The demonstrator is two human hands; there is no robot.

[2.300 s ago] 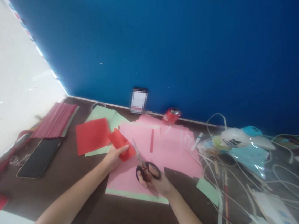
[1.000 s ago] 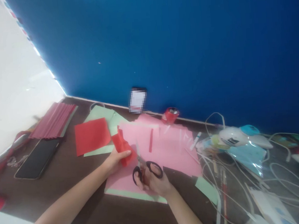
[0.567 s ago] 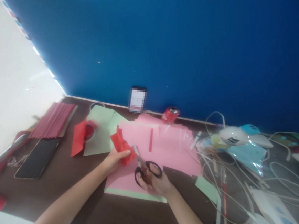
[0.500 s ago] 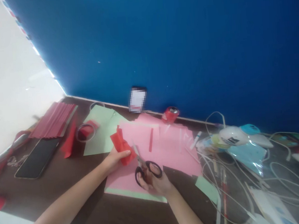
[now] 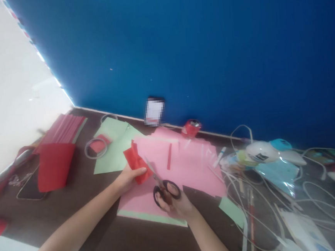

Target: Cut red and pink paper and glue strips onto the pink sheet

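Pinched in my left hand (image 5: 129,178) is a small piece of red paper (image 5: 137,162), with the thumb lying on its front. My right hand (image 5: 173,204) has its fingers through the black handles of a pair of scissors (image 5: 158,180). The blades point up and left, right beside the red paper; whether they touch it I cannot tell. Under both hands lie overlapping pink paper sheets (image 5: 188,174), with a thin dark red strip (image 5: 169,156) on top.
Left are a larger red sheet (image 5: 54,167) partly over a phone (image 5: 30,188), a pink pleated stack (image 5: 63,128), a tape roll (image 5: 90,156) and green paper (image 5: 113,133). A red can (image 5: 191,128) stands by the blue wall (image 5: 208,52). Tangled white cables (image 5: 268,226) lie right.
The larger red sheet on the left has flopped over onto the phone and covers most of it. The scissors' handles have come slightly closer together; my left hand stays almost still.
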